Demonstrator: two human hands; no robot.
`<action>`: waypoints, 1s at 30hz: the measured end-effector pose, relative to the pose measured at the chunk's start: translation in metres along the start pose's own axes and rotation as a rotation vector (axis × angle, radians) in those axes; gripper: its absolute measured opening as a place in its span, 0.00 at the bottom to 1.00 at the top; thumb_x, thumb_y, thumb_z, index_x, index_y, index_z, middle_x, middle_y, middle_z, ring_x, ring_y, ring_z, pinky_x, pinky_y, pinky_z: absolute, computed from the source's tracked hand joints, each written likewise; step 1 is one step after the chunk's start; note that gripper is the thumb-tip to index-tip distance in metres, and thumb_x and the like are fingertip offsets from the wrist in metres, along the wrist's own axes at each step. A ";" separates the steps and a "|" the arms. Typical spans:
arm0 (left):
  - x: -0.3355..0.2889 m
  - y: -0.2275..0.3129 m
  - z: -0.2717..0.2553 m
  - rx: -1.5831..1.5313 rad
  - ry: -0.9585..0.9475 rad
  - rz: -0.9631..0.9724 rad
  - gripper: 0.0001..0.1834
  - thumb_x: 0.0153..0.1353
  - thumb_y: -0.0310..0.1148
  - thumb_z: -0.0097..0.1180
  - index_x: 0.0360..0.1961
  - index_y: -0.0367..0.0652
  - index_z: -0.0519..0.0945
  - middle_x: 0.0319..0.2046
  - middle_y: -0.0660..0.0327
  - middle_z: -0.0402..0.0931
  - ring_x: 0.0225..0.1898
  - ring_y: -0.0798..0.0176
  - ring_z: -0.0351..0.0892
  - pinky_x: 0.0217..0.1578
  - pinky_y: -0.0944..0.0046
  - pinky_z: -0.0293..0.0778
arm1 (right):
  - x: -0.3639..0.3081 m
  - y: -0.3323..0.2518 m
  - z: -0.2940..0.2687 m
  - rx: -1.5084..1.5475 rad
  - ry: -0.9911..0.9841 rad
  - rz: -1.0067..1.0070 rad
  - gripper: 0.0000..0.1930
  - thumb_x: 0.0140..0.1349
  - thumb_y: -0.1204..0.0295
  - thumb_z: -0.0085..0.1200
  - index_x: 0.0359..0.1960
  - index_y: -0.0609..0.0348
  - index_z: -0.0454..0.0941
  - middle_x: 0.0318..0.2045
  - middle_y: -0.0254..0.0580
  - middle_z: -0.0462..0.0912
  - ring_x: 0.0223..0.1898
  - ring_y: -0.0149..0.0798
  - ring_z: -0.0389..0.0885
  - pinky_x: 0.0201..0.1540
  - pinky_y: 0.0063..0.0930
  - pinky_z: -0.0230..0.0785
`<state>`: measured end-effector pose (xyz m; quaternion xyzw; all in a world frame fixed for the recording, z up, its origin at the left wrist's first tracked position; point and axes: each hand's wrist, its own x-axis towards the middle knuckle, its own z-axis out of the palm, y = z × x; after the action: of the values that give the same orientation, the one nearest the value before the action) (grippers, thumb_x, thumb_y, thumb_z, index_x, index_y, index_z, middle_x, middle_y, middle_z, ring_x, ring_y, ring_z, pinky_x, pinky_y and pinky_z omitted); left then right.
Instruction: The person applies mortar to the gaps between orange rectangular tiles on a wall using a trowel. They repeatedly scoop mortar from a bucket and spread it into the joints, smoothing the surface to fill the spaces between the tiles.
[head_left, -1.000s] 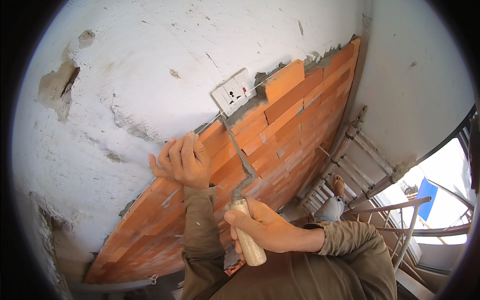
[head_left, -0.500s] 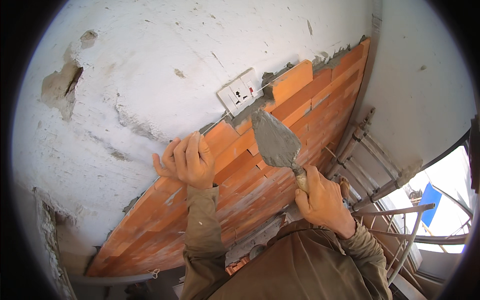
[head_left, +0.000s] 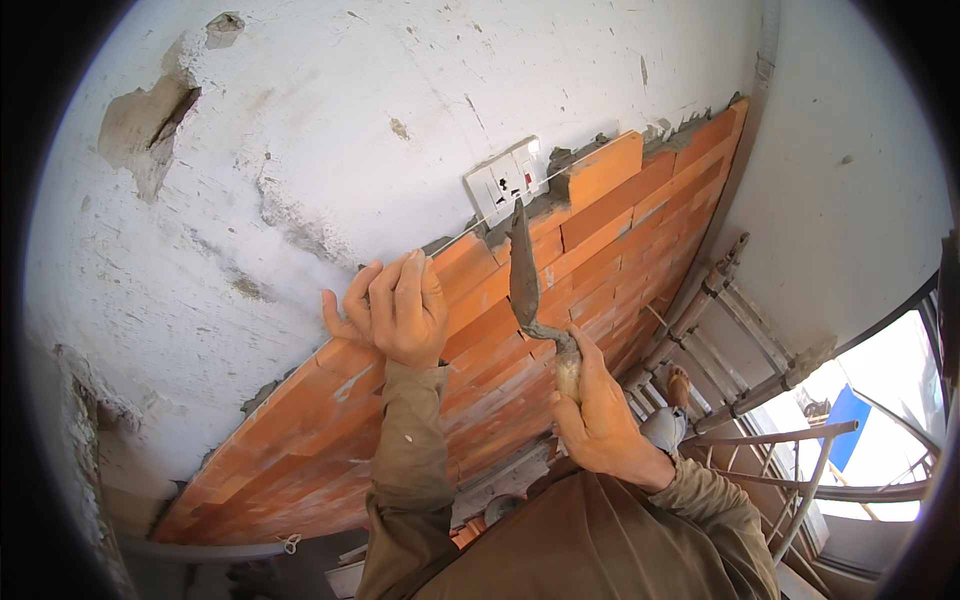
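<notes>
Mortaring below the wall socket [head_left: 507,180] seems in hand: right hand [head_left: 605,425] clasps the pointed trowel [head_left: 524,275]; left hand [head_left: 402,312] has curled fingers, grip unclear; next calls for steady placement.

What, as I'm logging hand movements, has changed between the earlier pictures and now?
Since the picture just before, the right hand has moved the trowel leftward and turned its blade from broad side to edge-on; the tip now shows by the lower edge of the socket. Nothing was taken up or let go. The left hand stays by the string, and the bricks look unchanged.
</notes>
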<state>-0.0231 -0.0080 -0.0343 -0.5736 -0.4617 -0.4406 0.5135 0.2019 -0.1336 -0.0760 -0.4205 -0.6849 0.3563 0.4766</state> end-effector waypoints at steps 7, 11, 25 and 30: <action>-0.003 -0.004 0.004 -0.025 0.026 0.017 0.08 0.61 0.31 0.70 0.39 0.61 0.89 0.33 0.80 0.83 0.47 0.64 0.79 0.70 0.35 0.50 | -0.003 -0.002 0.048 0.036 0.024 -0.099 0.41 0.71 0.73 0.53 0.74 0.81 0.40 0.67 0.82 0.58 0.66 0.73 0.65 0.70 0.54 0.59; -0.001 -0.012 -0.007 0.000 -0.011 0.014 0.09 0.60 0.30 0.71 0.39 0.61 0.89 0.34 0.79 0.85 0.48 0.63 0.80 0.70 0.34 0.49 | 0.000 -0.007 0.049 0.057 0.049 -0.068 0.42 0.72 0.72 0.53 0.74 0.83 0.38 0.66 0.82 0.57 0.66 0.71 0.65 0.69 0.54 0.59; 0.008 -0.026 -0.008 0.031 0.034 -0.018 0.06 0.61 0.31 0.72 0.37 0.57 0.89 0.29 0.75 0.84 0.48 0.60 0.83 0.71 0.33 0.49 | -0.007 -0.042 0.031 0.373 -0.278 0.125 0.45 0.74 0.70 0.50 0.77 0.75 0.29 0.54 0.67 0.70 0.55 0.58 0.75 0.63 0.49 0.66; 0.006 -0.029 -0.011 0.022 0.033 -0.010 0.06 0.61 0.31 0.72 0.38 0.57 0.89 0.31 0.76 0.84 0.48 0.61 0.83 0.72 0.35 0.48 | -0.019 -0.042 -0.027 0.471 -0.422 0.328 0.42 0.72 0.71 0.49 0.79 0.68 0.34 0.40 0.50 0.77 0.33 0.42 0.81 0.42 0.38 0.76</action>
<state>-0.0512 -0.0170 -0.0220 -0.5583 -0.4610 -0.4475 0.5249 0.2214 -0.1651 -0.0370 -0.3206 -0.5907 0.6554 0.3447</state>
